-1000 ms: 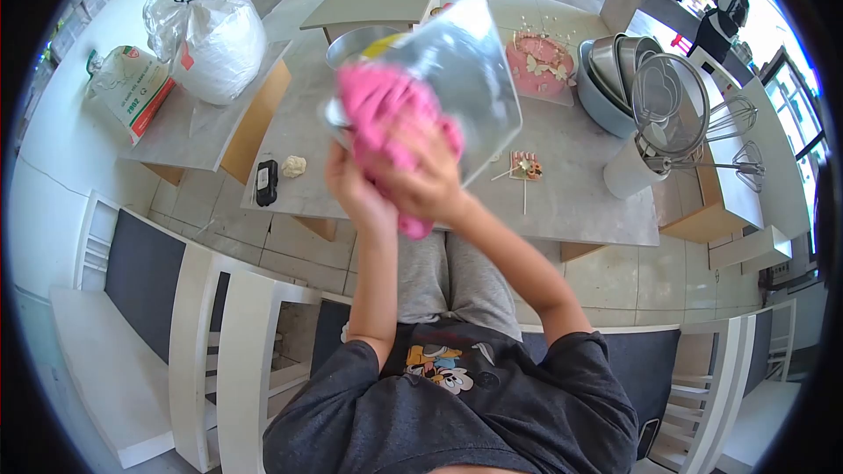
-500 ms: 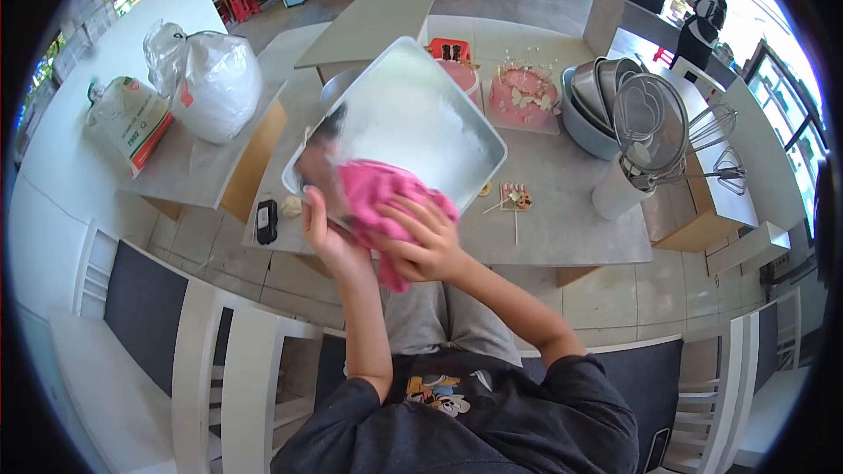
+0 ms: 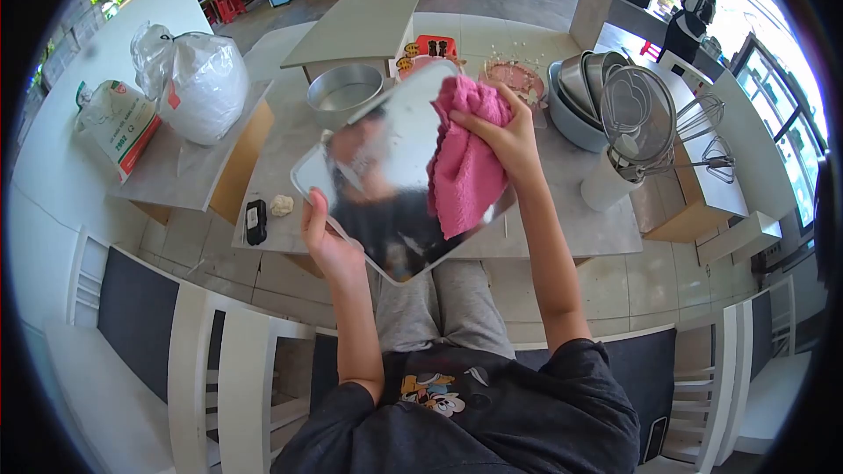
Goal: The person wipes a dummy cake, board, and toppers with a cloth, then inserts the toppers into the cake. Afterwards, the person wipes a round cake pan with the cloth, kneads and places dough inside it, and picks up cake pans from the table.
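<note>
Seated person, 2 bare hands at work over the near edge of the grey surface [image 3: 575, 228]. Metal tray [image 3: 386, 154] is held up between surface and lap, tilted, 1 corner pointing down toward the knees. Cannot tell from here whether its far side touches anything.

Left hand [image 3: 336, 247]: gripping the tray from below at its near-left side; thumb shows beside the rim, the other fingers hidden behind. Placement probably carries the weight and leaves the broad face free.

Right hand [image 3: 509, 136]: fingers closed on a pink cloth [image 3: 465, 171], which lies over the tray's right part. Thumb spread across the front, likely to keep the folds bunched.

Materials: tray thin, shiny, round-cornered, mirroring dark and pale smears; cloth soft, plush, ragged in outline. Behind it, a round pan [image 3: 347, 109] in duller metal, straight-walled. To the right, metal tins [image 3: 574, 83] nest in a blue-grey basin [image 3: 569, 119], presumably to save room. A white tub [image 3: 604, 186] keeps the mesh sieve [image 3: 639, 110] and wire whisks [image 3: 700, 116] upright or leaning, business ends up.
</note>
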A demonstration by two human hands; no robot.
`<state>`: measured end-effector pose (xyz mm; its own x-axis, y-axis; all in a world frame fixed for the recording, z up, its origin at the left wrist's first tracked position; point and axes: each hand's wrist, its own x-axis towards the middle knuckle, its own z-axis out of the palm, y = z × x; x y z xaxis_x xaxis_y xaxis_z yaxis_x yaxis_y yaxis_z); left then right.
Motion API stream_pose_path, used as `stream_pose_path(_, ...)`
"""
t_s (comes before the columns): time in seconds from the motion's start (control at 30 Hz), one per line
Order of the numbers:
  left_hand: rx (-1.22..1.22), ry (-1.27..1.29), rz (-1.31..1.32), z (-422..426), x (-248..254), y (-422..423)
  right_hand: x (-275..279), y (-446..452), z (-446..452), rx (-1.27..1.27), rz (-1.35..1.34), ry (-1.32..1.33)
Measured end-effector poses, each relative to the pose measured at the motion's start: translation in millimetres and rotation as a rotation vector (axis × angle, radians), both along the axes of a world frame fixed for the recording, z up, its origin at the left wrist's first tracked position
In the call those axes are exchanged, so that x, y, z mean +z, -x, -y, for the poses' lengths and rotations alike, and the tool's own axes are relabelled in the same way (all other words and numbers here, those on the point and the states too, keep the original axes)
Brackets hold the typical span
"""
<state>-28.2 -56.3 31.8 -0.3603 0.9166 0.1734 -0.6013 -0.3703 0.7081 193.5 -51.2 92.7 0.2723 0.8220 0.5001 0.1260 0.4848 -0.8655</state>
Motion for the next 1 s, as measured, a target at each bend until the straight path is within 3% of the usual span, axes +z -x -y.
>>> stream_pose_path(0.1, -0.161, 0.001, 0.232, -6.9, 8.2, 14.6, -32.2, -2.7, 14.5, 0.129, -0.155, 0.221)
stream_pose_path(0.17, -0.132, -0.016, 0.132, -11.8, 1.8, 18.9, -42.6, -0.1, 16.8, 0.133, -0.189, 0.192)
stream_pose_path(0.23, -0.067, -0.02, 0.15, -12.0, -0.5, 11.7, -44.6, 3.4, 19.6, 0.138, -0.525, 0.179)
stream_pose_path(0.3, -0.031, -0.006, 0.109, -11.2, -5.3, 8.9, -56.4, 9.5, 19.1, 0.114, -0.59, 0.172)
stream_pose_path(0.4, -0.144, -0.019, 0.124, -14.4, -18.3, 4.1, -68.4, 21.8, 22.3, 0.04, -0.919, -0.039)
stream_pose_path(0.5, -0.229, -0.005, 0.184, -8.3, -14.9, -0.1, -75.7, 37.8, 30.8, -0.006, -1.055, -0.123)
stream_pose_path(0.73, -0.157, 0.003, 0.336, -17.8, -16.4, -9.8, -100.8, 119.7, 58.7, -0.017, -0.955, 0.146)
stream_pose_path(0.9, -0.025, -0.18, 0.153, -10.6, -2.7, -14.3, -81.3, 66.9, 18.5, 0.191, -0.746, 0.157)
stream_pose_path(0.97, -0.065, -0.221, 0.158, -21.0, -17.3, -5.5, -55.9, 47.0, 8.4, 0.153, -0.635, 0.112)
stream_pose_path(1.0, 0.076, -0.132, 0.05, -30.6, -28.2, -1.8, -50.4, 30.9, 2.1, 0.104, -0.473, 0.082)
